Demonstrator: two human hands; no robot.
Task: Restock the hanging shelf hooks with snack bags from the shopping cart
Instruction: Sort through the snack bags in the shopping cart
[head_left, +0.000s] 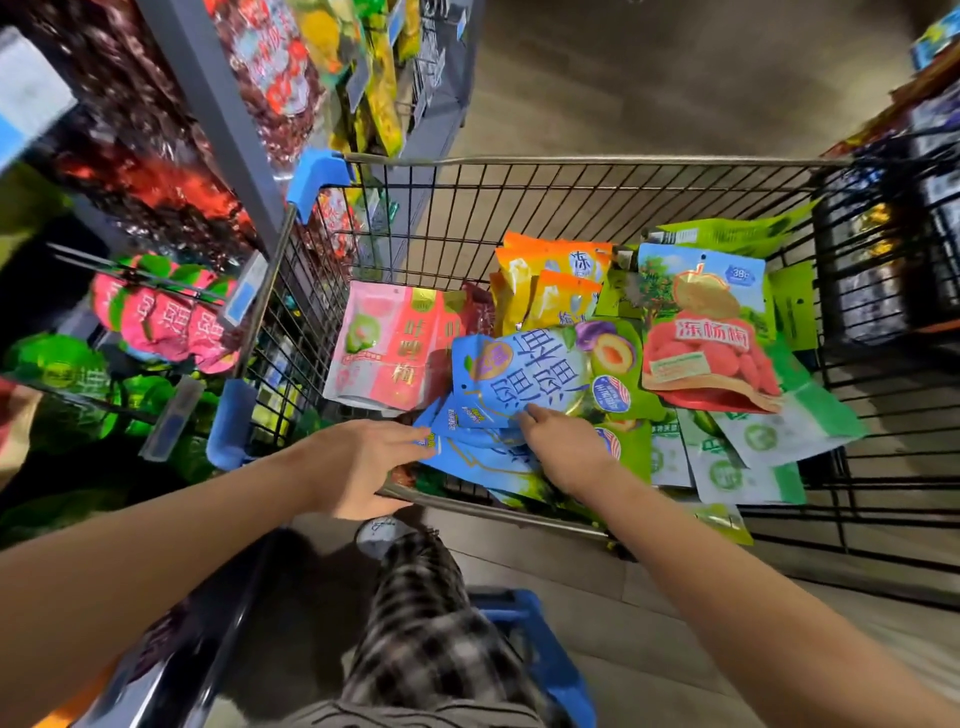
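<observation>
Blue snack bags (519, 374) lie fanned in a loose stack at the near side of the shopping cart (571, 161), and both hands are on them. The step in hand looks like the pick-up: choosing and gathering a few bags of one kind before turning to the shelf. None has left the cart yet.

The left hand (363, 462) reaches in over the near rim, palm down. Its fingers are stretched almost straight and their tips rest on the left edge of the stack. The thumb is spread low by the rim, and nothing is clasped. The right hand (566, 447) comes in from the near right with its back to the camera. One fingertip touches the top bag's lower edge, but the rest are hidden among the bags, so whether it has a grip cannot be told.

Further in lie a pink bag (384, 343), orange bags (550, 280) and a red berry bag (711, 332).

The shelf hooks (156, 283) stand to the left of the cart, already carrying pink hanging bags (166, 317).

The next move probably calls for squaring the slippery stack between both hands and closing on it. The hang holes would then need lining up before the bags swing left to a matching hook. Loose foil may slide apart if it is pinched at one corner.
</observation>
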